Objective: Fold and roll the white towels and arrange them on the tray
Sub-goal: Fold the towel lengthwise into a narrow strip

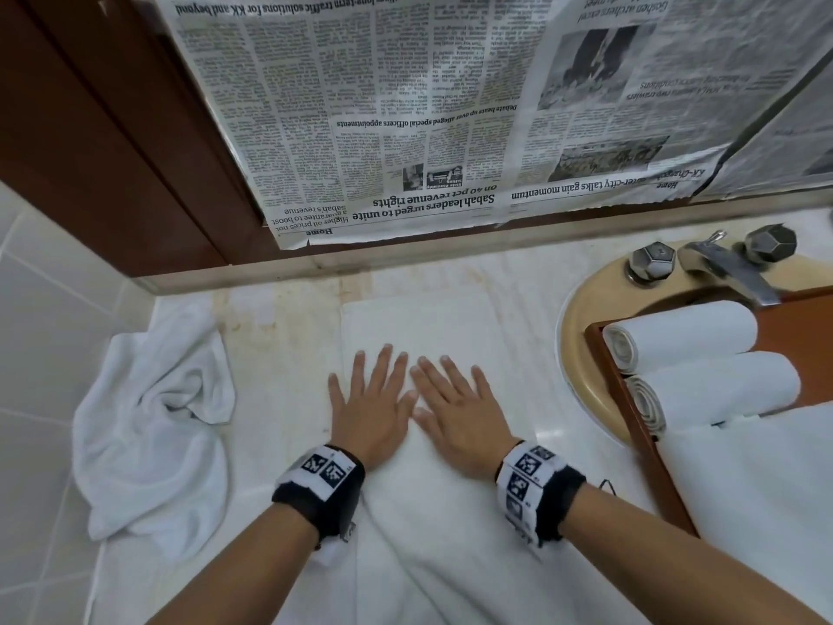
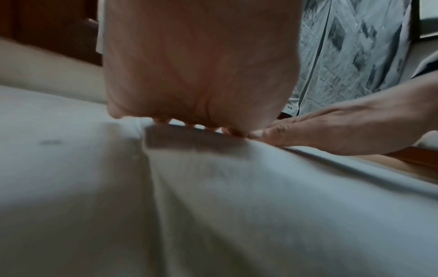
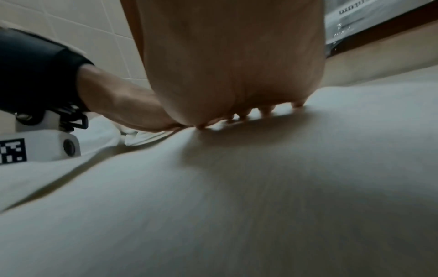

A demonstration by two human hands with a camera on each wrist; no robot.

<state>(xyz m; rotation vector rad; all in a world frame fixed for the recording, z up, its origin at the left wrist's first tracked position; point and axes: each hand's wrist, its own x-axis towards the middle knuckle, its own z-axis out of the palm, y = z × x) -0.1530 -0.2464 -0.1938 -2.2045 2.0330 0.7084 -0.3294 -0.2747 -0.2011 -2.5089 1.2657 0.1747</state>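
Head view: a pale marble worktop (image 1: 279,354) beside a sink (image 1: 581,354), with newspaper (image 1: 405,106) covering the wall behind. A folded white towel (image 1: 419,327) lies lengthwise at centre. The left hand (image 1: 372,412) and right hand (image 1: 459,417) rest flat on it side by side, fingers straight and spread, evidently to smooth the fold before rolling. Two rolled towels (image 1: 694,336) already sit on the wooden tray (image 1: 640,439) across the sink; a crumpled towel (image 1: 153,421) waits at left.

Left wrist view: the palm (image 2: 201,65) is down on the cloth, fingertips barely visible, the right hand alongside.

Right wrist view: the fingers (image 3: 265,111) are extended and pressing on the towel.
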